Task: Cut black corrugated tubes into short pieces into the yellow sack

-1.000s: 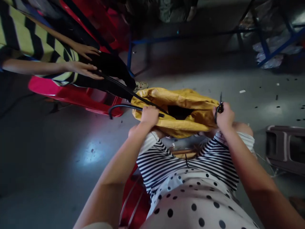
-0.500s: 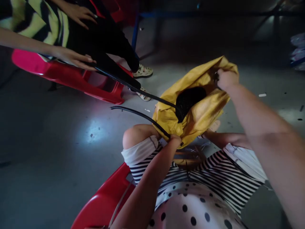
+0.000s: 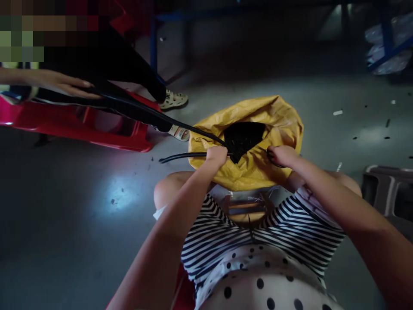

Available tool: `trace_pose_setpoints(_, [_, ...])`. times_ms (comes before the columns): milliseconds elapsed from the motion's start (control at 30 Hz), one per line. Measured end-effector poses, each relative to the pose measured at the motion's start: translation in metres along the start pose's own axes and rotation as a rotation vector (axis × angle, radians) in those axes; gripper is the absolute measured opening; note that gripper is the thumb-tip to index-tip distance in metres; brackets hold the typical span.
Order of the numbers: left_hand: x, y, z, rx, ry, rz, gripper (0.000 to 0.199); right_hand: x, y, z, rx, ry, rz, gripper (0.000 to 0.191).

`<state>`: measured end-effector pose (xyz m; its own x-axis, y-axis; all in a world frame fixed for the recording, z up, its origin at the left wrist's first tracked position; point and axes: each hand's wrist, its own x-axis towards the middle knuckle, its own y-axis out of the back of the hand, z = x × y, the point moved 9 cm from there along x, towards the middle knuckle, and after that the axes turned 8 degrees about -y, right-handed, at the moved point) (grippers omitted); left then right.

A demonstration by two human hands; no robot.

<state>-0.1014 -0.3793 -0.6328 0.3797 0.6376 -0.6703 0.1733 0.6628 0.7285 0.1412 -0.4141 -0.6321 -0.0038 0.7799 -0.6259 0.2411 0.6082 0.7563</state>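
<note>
A yellow sack with its mouth open lies between the knees, with dark material inside. My left hand is closed round a black strip, whose free end sticks out to the left. Over the sack's right side, my right hand has its fingers curled round a small black item, perhaps the handle of a tool; it is too dark to name. A second long black strip runs from the sack's opening up left toward another person's hand.
Another person sits at the upper left on a red stool, legs stretched toward the sack. A grey stool stands at the right. Plastic-wrapped items lie by a blue frame at the upper right. Scraps dot the floor.
My right hand has come down and left, off the sack's raised far edge. My left hand has risen with the strip to the sack's opening. The sack's rim sits lower, and the view has shifted.
</note>
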Motion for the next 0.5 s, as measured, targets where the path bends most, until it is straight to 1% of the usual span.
trace_pose_setpoints(67, [-0.014,0.018,0.010,0.003,-0.040,0.081,0.029,-0.019,0.021,-0.004,0.299,0.006,0.141,0.039])
trace_pose_setpoints(100, [-0.023,0.026,0.019,-0.003,-0.068,0.119,0.030,-0.029,0.030,-0.011,0.473,0.035,0.183,0.045])
trace_pose_setpoints(133, [-0.032,0.032,0.029,-0.012,-0.094,0.153,0.031,-0.037,0.034,-0.021,0.643,0.073,0.177,0.051])
trace_pose_setpoints(167, [-0.040,0.036,0.039,-0.022,-0.121,0.178,0.031,-0.043,0.033,-0.033,0.781,0.108,0.137,0.054])
trace_pose_setpoints(233, [-0.052,0.040,0.054,-0.049,-0.161,0.198,0.032,-0.049,0.028,-0.057,0.955,0.154,0.071,0.057])
trace_pose_setpoints(267, [-0.054,0.039,0.059,-0.065,-0.180,0.195,0.033,-0.048,0.025,-0.065,1.008,0.157,0.063,0.056])
trace_pose_setpoints(333, [-0.054,0.037,0.065,-0.111,-0.235,0.180,0.036,-0.043,0.021,-0.072,1.064,0.149,0.094,0.052])
trace_pose_setpoints(433, [-0.048,0.037,0.064,-0.230,-0.358,0.176,0.036,-0.027,0.022,-0.067,1.074,0.141,0.136,0.048])
trace_pose_setpoints(500, [-0.042,0.041,0.055,-0.319,-0.398,0.200,0.031,-0.016,0.023,-0.059,1.068,0.131,0.125,0.050])
